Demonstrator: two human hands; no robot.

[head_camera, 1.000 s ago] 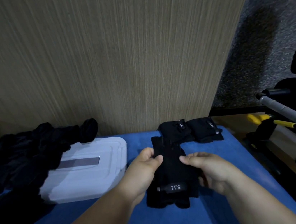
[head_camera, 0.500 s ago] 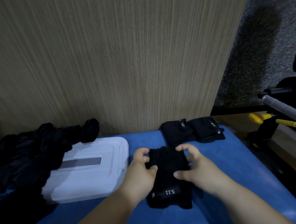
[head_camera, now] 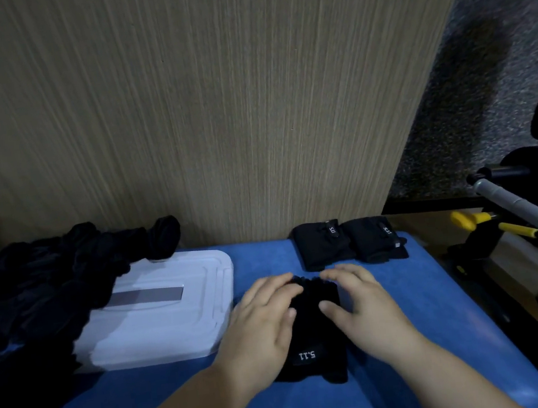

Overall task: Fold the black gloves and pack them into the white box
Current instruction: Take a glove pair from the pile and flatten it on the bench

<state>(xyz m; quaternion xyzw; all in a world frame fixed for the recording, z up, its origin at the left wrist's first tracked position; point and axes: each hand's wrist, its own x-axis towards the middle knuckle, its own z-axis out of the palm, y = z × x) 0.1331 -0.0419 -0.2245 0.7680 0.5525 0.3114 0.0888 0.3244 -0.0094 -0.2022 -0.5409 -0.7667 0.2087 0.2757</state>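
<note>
A blue padded tabletop (head_camera: 427,302) runs up against a tall beige wood-grain panel (head_camera: 214,108), with speckled grey floor (head_camera: 483,73) off to the right. Down in the middle, here's the action: a folded black fabric glove with a white "5.11" tag (head_camera: 315,334) lies flat on the blue surface, tag end nearest the person. Both hands are on top of it, palms down. The left hand (head_camera: 263,324) covers the glove's left side, fingers stretched forward and slightly spread, thumb lying across the fabric. The right hand (head_camera: 366,307) sits on the right side, fingers reaching over the far edge with only a gentle curve, thumb pointing inward onto the glove. Neither hand grips anything; they press the glove down.

Just left of the hands is the white plastic box with its flat lid on (head_camera: 173,319), a grey strip (head_camera: 148,295) across the lid. Its near right corner is just beside the left hand. A loose heap of black gloves (head_camera: 34,303) spills over the box's left side and back edge.

At the back of the table, against the panel, two more folded black gloves lie side by side and touching, one on the left (head_camera: 322,244), one on the right (head_camera: 376,239), each showing a small tag. Beyond the table's right edge are a yellow-handled tool (head_camera: 489,226) and a grey cylindrical bar (head_camera: 518,212).
</note>
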